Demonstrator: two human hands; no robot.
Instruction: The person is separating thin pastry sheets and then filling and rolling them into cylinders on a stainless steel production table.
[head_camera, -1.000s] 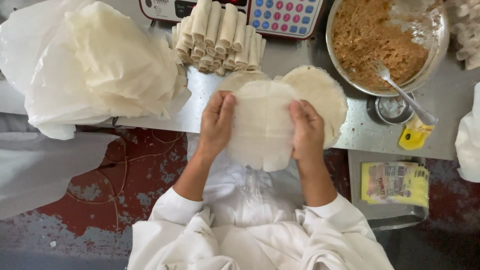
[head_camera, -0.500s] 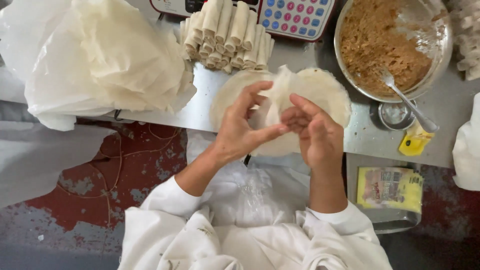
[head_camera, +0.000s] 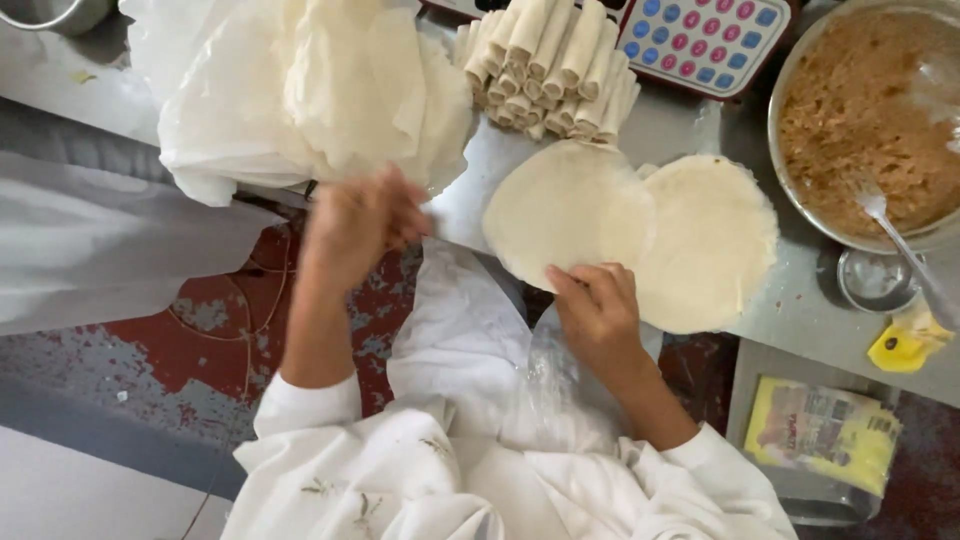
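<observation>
Left hand (head_camera: 358, 225): motion-blurred, raised near lower edge of the loose wrapper heap; fingers loosely curled, only partly open; cannot tell whether anything is pinched between them
Right hand (head_camera: 598, 310): fingers spread flat and close together, tips pressing down on near edge of the left round wrapper; nothing clasped
Left round wrapper (head_camera: 565, 210): pale thin disc, flat on the steel table, near edge hanging just past the table rim under the fingertips
Right round wrapper (head_camera: 710, 245): second disc, flat, overlapped along its left edge by the first
Loose wrapper heap (head_camera: 350, 85): crumpled pale sheets on white plastic, far left of table, just beside left hand
Rolled wrappers (head_camera: 555, 65): stack of finished rolls, lying side by side, just beyond the flat discs
Filling bowl (head_camera: 800, 70): round metal bowl of brown minced filling, right of discs, apart from both hands
Spoon (head_camera: 905, 255): metal, bowl end in the filling, handle leaning out over the rim
Steel table (head_camera: 790, 305): grey surface under all of it
Yellow packet (head_camera: 825, 430): lower right, below table level, well apart from hands
</observation>
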